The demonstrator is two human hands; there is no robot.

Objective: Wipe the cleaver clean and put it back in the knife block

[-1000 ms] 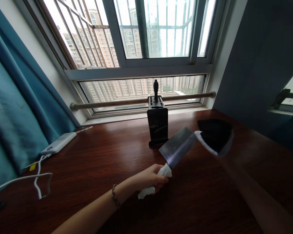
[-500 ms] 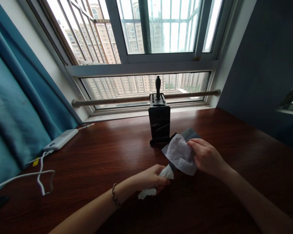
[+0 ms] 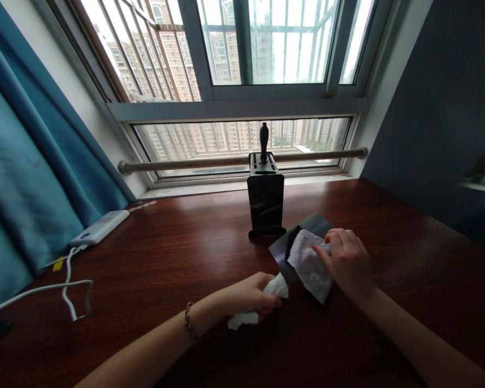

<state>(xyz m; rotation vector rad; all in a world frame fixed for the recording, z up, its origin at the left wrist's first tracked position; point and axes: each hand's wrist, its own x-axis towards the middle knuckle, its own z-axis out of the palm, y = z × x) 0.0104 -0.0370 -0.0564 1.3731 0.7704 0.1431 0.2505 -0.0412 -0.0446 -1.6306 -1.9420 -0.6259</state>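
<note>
Steel and broad, the cleaver (image 3: 317, 222) is clamped by its white-wrapped handle (image 3: 277, 286) in your left hand (image 3: 253, 295), near the black knife block (image 3: 265, 199) — your right hand (image 3: 350, 267) pinches a white-and-black cloth (image 3: 312, 269) mid-blade, far end uncovered.

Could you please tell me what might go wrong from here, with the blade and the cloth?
The cloth covers much of the blade, so the right hand might meet a hidden edge. The crumpled white wrapping in the left hand could shift and loosen the grip. The blade appears near the black block and might knock it.
</note>
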